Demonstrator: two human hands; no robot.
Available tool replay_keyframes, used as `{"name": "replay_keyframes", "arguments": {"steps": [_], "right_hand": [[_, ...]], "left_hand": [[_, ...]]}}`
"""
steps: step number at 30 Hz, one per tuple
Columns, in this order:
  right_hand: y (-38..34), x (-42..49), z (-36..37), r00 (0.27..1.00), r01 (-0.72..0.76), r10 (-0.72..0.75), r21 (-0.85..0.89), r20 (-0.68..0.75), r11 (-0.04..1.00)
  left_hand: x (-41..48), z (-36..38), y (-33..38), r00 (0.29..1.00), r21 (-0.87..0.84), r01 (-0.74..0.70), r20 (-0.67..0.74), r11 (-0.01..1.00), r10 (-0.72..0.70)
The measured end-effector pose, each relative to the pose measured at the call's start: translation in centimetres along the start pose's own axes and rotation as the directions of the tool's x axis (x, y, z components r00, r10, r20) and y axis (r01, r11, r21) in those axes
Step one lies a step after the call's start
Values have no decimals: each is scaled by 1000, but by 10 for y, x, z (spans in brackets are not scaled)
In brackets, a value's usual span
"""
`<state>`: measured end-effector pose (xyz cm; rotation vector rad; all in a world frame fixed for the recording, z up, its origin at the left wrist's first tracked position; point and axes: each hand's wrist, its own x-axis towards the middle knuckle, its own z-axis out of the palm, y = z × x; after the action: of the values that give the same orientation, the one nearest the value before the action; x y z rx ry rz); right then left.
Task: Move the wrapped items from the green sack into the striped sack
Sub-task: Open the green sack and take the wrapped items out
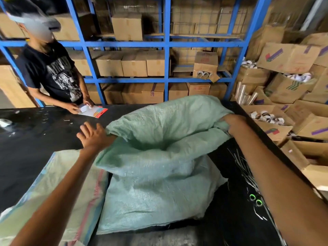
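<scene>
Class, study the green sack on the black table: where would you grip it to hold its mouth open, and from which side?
Grip the green sack by the folded rim of its mouth, at opposite edges, from the outside. The right hand already bunches the far right edge; the left hand meets the left edge, fingers spread. The cloth is limp, so only a stretched rim should stay open.

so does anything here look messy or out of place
Loose white strips lie scattered over the black table right of the green sack, and the boxes beyond lie tipped, tape rolls showing.
</scene>
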<state>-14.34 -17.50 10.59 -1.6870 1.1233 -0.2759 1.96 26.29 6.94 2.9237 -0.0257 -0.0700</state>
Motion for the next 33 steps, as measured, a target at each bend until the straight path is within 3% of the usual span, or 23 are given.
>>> {"name": "replay_keyframes", "arguments": {"steps": [1,3,6,8,9,10,11,12,14,15,16,17,18,19,20,21,24,27,29,31,33], "right_hand": [[-5,-4,6,999,-33,34,-26,25,999],[-12,-11,17,994,-109,112,-193,5,975],[-21,-19,31,997,-58,58,-1,46,998],[-20,-29,40,990,-36,23,86,142,996],[-18,-31,45,978,-63,17,220,208,973],[-13,-30,49,975,-83,10,317,223,945],[-8,-33,48,974,-82,4,340,225,937],[2,-36,41,970,-46,-28,293,243,955],[24,-36,10,968,36,-76,167,239,985],[38,-30,-12,975,58,-88,147,205,987],[51,-25,-36,981,9,-55,234,188,972],[63,-21,-59,979,-44,-30,354,200,934],[77,-10,-75,961,-158,33,444,276,882],[89,-2,-82,927,-244,69,454,369,857],[93,0,-82,882,-299,87,408,463,863],[95,0,-78,841,-310,97,325,533,893],[90,-2,-65,778,-136,84,37,622,990],[81,5,-65,834,5,71,-137,547,991],[78,8,-66,893,113,46,-322,448,940],[79,11,-63,944,219,-53,-500,325,838],[84,6,-52,968,249,-166,-606,190,755]], "left_hand": [[0,5,9,997,-61,59,57,996,-55],[-1,11,28,986,-358,139,137,923,-95],[-11,19,50,974,-722,186,49,666,-219],[-21,21,68,933,-877,233,80,420,-352],[-26,17,79,924,-927,283,194,247,-331],[-30,13,86,913,-930,366,350,39,-212],[-29,14,92,873,-875,473,481,-99,-79],[-29,13,88,841,-831,537,540,-143,20],[-26,11,56,770,-746,630,637,-216,44],[-18,12,31,772,-768,630,636,-116,-16],[-9,17,1,750,-753,658,658,-25,-61],[2,24,-25,680,-677,733,731,-72,45],[5,21,-47,686,-701,712,685,-33,246],[2,26,-64,726,-747,663,626,-49,284],[0,32,-72,688,-728,685,626,-43,368],[-5,33,-72,692,-759,651,611,35,384],[-9,33,-63,765,-827,432,547,361,339],[-4,24,-56,884,-742,139,391,656,254],[-2,24,-57,964,-561,75,251,824,83],[-5,24,-57,992,-391,40,126,919,10],[-15,26,-53,1000,-348,16,28,937,-7]]}}
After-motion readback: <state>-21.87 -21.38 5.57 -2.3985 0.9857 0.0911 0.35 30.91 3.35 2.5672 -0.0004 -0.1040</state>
